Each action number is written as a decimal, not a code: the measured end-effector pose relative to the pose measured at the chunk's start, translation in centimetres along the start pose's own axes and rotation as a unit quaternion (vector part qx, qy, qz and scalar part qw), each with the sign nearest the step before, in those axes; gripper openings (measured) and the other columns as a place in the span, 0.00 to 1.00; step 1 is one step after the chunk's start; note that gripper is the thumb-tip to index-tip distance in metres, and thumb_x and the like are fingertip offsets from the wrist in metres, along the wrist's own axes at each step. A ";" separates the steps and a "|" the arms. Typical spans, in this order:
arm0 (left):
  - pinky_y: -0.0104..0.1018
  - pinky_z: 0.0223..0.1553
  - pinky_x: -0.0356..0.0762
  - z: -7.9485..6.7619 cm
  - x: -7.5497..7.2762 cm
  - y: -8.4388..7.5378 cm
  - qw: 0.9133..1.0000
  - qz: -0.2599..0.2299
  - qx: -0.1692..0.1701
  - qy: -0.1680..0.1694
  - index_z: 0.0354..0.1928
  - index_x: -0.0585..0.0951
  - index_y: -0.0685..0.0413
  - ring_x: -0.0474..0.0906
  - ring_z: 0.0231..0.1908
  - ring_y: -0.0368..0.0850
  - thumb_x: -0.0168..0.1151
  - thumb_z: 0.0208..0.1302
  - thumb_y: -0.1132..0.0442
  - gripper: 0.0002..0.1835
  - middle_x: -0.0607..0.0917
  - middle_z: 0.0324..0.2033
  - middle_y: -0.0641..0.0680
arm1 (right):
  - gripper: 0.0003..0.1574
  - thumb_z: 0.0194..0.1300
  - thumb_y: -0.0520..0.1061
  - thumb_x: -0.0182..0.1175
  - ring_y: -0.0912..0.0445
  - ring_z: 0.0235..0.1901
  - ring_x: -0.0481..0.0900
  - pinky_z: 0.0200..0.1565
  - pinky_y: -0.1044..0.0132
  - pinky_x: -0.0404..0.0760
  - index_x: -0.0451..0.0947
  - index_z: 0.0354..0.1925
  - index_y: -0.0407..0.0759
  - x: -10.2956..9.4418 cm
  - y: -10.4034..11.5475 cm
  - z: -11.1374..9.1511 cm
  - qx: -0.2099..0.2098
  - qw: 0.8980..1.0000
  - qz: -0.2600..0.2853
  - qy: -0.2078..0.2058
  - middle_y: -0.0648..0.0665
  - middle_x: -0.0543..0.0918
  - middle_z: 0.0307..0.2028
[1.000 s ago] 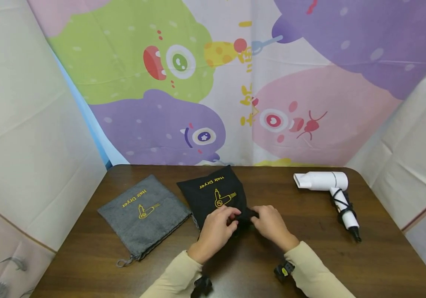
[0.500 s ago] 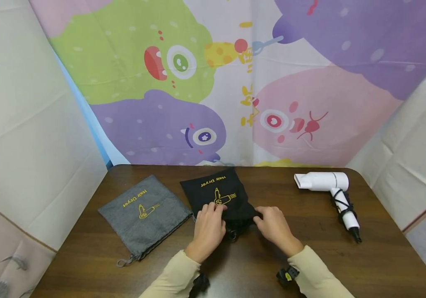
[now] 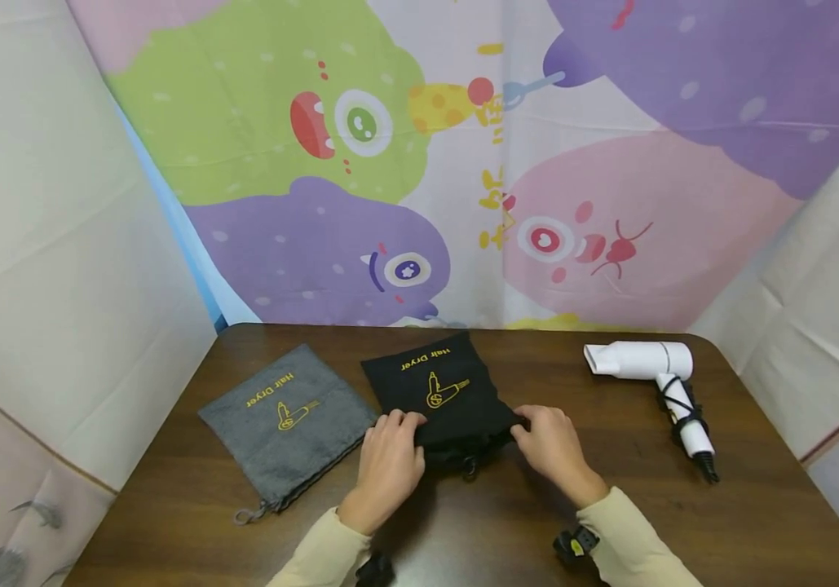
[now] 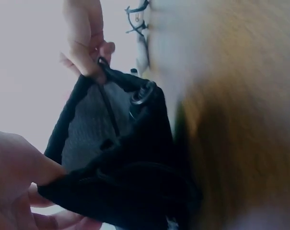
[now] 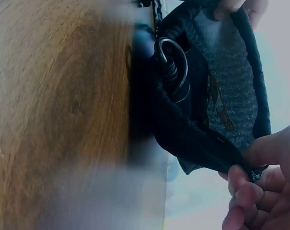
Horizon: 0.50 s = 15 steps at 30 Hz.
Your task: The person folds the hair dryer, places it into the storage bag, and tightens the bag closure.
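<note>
A black drawstring pouch [image 3: 456,416] printed "Hair Dryer" lies mid-table, its mouth towards me. My left hand [image 3: 388,465] pinches one corner of the mouth, and my right hand [image 3: 553,448] pinches the opposite corner. Both wrist views look into the mouth, which is spread wide between the hands, with a grey lining [image 5: 231,81] showing. At its lower edge a dark ribbed end with a hanging loop [image 5: 172,62] sticks out; the loop also appears in the head view. The rest of that item is hidden in the pouch, so its kind cannot be told.
A grey "Hair Dryer" drawstring pouch [image 3: 290,428] lies flat to the left, close to the black one. On the right rests a white hair dryer [image 3: 639,360] with its black cord wound round the handle. The brown table [image 3: 646,522] ends at a cartoon-print curtain [image 3: 360,163].
The left hand has moved left and downward, and the two hands are farther apart. The pouch mouth has been stretched wide, and the loop has come into view beneath it.
</note>
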<state>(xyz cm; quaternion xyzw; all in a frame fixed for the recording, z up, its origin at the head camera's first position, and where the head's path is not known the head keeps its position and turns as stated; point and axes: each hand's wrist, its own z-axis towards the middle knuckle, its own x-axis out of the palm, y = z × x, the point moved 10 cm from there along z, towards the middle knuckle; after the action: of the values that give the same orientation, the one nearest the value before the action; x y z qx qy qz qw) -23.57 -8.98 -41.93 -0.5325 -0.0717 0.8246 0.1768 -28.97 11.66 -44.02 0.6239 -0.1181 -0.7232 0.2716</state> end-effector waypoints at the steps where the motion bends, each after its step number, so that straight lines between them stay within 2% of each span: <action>1: 0.46 0.36 0.76 -0.1 0.1 0.3 1.000 -0.002 -0.007 0.003 0.41 0.83 0.52 0.79 0.35 0.52 0.66 0.48 0.70 0.15 0.83 0.34 0.53 | 0.13 0.59 0.37 0.63 0.42 0.41 0.85 0.43 0.47 0.81 0.85 0.42 0.34 0.0 -0.1 0.0 0.001 1.000 -0.002 0.000 0.36 0.88 0.40; 6: 0.48 0.32 0.78 -0.7 0.2 2.5 0.998 -0.014 -0.060 0.026 0.38 0.83 0.52 0.81 0.31 0.54 0.65 0.51 0.66 0.10 0.85 0.32 0.54 | 0.14 0.59 0.40 0.63 0.41 0.40 0.85 0.41 0.48 0.81 0.85 0.43 0.36 0.1 -0.4 0.0 -0.001 1.000 -0.028 -0.005 0.37 0.88 0.40; 8: 0.46 0.26 0.76 -0.8 0.2 3.5 0.995 -0.012 -0.088 0.039 0.29 0.82 0.50 0.80 0.25 0.53 0.65 0.53 0.62 0.02 0.84 0.25 0.52 | 0.14 0.58 0.41 0.64 0.41 0.38 0.85 0.38 0.48 0.81 0.85 0.42 0.36 0.1 -0.5 0.0 -0.008 0.999 -0.049 -0.015 0.38 0.87 0.38; 12: 0.41 0.16 0.66 -0.9 0.4 5.1 0.988 -0.009 -0.135 0.081 0.09 0.70 0.46 0.71 0.14 0.48 0.64 0.57 0.53 0.22 0.68 0.09 0.45 | 0.12 0.60 0.43 0.61 0.44 0.31 0.83 0.32 0.50 0.80 0.85 0.36 0.35 0.3 -0.4 0.0 -0.020 0.996 -0.083 -0.023 0.40 0.84 0.31; 15: 0.38 0.15 0.62 -1.1 1.0 5.5 0.982 -0.021 -0.143 0.120 0.05 0.63 0.43 0.68 0.12 0.45 0.62 0.60 0.50 0.29 0.62 0.07 0.43 | 0.11 0.63 0.42 0.57 0.48 0.26 0.80 0.28 0.53 0.77 0.82 0.32 0.36 0.8 -0.4 0.1 -0.018 0.997 -0.072 -0.005 0.41 0.83 0.28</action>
<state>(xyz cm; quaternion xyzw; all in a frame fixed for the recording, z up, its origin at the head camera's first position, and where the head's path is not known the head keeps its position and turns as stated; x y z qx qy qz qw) -24.16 -13.82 -44.96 -0.6456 -0.1789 0.7321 0.1233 -29.21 11.54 -44.84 0.6222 -0.0617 -0.7458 0.2296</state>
